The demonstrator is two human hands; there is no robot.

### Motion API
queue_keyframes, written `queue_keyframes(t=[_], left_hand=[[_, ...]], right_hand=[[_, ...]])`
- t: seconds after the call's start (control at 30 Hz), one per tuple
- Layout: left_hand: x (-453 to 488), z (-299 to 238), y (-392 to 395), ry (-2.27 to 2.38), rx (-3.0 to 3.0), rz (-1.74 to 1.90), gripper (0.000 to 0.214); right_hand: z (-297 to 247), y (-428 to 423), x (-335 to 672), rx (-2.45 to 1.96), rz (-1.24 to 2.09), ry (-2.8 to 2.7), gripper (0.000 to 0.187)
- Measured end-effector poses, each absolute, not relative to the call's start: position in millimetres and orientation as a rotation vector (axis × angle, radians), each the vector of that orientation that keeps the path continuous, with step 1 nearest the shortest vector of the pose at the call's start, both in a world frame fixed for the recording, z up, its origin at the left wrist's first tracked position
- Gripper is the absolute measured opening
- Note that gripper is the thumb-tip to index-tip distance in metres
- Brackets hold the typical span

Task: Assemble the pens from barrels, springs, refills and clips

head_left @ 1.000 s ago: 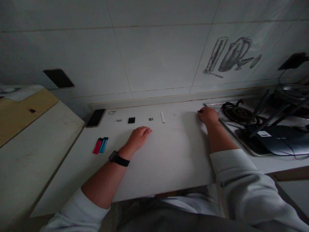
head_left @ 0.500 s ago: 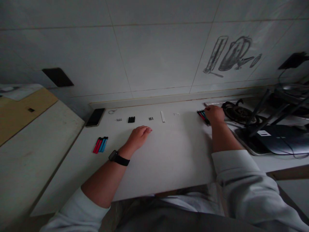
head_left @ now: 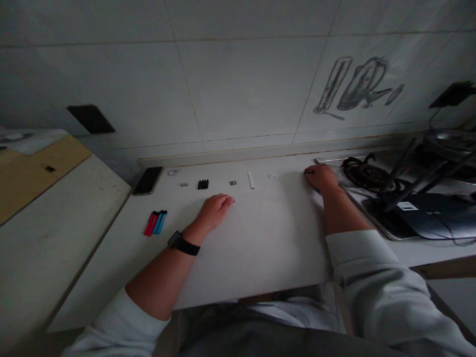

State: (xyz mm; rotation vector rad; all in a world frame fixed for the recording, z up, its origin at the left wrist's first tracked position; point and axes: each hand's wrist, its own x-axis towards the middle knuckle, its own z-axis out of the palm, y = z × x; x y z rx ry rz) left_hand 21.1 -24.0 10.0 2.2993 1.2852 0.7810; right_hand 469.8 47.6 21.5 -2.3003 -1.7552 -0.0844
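My left hand point(head_left: 215, 208) rests on the white table with its fingers curled together; nothing shows in it. Behind it lie several short black cylinders point(head_left: 203, 184), small dark pieces point(head_left: 232, 183) and thin white rods point(head_left: 251, 180). To its left sit red and blue pen-like tubes point(head_left: 155, 223) with dark ends, side by side. At the table's right end my right hand point(head_left: 322, 176) is closed over the group of pen-like tubes there. It covers almost all of them; only a dark tip point(head_left: 308, 171) sticks out by the fingers.
A phone point(head_left: 148, 180) lies at the back left, near a thin ring-shaped item point(head_left: 172, 172) and small coiled pieces point(head_left: 183, 184). Tiny whitish bits point(head_left: 272, 176) lie right of the rods. A gas stove point(head_left: 372, 176) with dark items borders the right side; a tiled wall point(head_left: 245, 89) stands behind.
My right hand has shifted slightly left and down over the pen-like tubes, hiding the red and teal ones that showed before. My left hand has stayed in place.
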Motion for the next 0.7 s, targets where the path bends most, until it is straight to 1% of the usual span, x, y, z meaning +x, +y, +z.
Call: queue_keyframes(t=[0.5,0.6,0.7], left_hand=[[21.2,9.6,-24.0,1.279,2.295,0.777,0.039],[22.2,10.4,-24.6,1.274,2.302,0.770,0.040],[23.9,13.2,-26.4,1.287,2.305,0.766,0.038]], right_hand=[[16.5,49.8,471.7,-2.331,-0.087,-1.746,0.034],[18.7,49.3,469.8,-2.263,-0.136,-1.729,0.035],[25.8,49.8,462.3,-2.084,-0.192,-1.707,0.035]])
